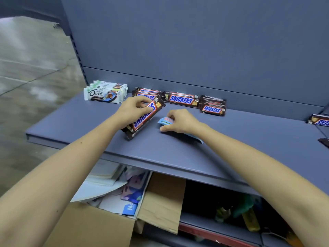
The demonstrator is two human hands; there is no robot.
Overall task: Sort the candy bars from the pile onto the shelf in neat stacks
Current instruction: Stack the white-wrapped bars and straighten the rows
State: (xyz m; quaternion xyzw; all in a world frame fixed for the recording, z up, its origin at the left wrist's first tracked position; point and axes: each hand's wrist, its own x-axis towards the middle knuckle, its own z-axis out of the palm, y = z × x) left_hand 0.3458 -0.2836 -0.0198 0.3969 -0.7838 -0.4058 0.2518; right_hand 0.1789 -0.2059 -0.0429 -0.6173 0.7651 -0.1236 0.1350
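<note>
My left hand [132,108] grips a brown Snickers bar [142,120] that tilts with its lower end on the blue-grey shelf [74,122]. My right hand [179,121] presses on a light blue candy pack [165,121] lying flat on the shelf; most of the pack is hidden under the hand. At the back stand a row of white Dove bars [105,93], a Snickers stack [146,94] behind my left hand, a single long Snickers bar [180,99] and a short Snickers stack [212,106].
More Snickers bars [319,121] lie at the right edge of the shelf, with a dark wrapper [324,141] below them. Under the shelf sits an open cardboard box [160,202] with papers. The shelf's back panel rises just behind the stacks.
</note>
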